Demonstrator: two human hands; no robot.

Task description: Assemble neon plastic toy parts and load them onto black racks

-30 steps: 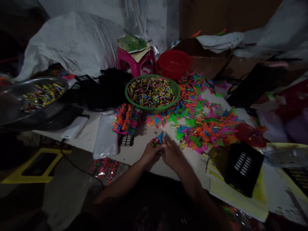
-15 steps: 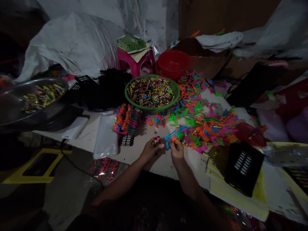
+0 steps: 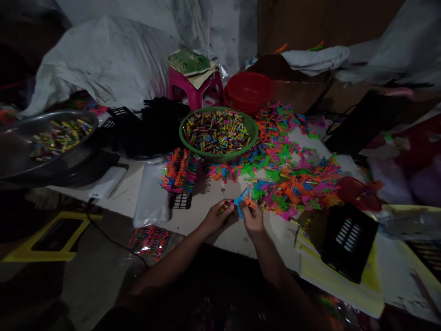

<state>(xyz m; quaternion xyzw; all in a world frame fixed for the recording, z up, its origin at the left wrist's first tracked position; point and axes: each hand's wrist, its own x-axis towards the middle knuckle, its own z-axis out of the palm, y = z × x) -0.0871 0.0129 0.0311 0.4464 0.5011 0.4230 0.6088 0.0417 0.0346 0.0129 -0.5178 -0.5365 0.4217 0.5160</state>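
Both of my hands meet low over the white table (image 3: 193, 220). My left hand (image 3: 213, 219) is closed around small colourful tubes (image 3: 225, 206), partly hidden by its fingers. My right hand (image 3: 254, 221) pinches a blue pistol-shaped plastic toy (image 3: 238, 204), and an orange plastic toy (image 3: 249, 201) shows at the same fingers. The left fingertips touch the blue toy's near end. Just beyond the right hand spreads a loose heap of bright plastic toys (image 3: 296, 181). Behind the hands stands a green basin (image 3: 220, 157) full of small tubes.
A stacked bundle of plastic toys (image 3: 179, 171) stands beside clear plastic bags (image 3: 151, 197). At left are a steel bowl (image 3: 14, 170) with tubes and a white power bank (image 3: 108, 182). Black plastic trays (image 3: 349, 241) lie at right. Red basins (image 3: 250, 87) and a pink stool (image 3: 195, 94) stand behind.
My hands have come together: the left has moved slightly right, bringing the tubes against the blue toy. The blue toy is now held between both hands' fingers.
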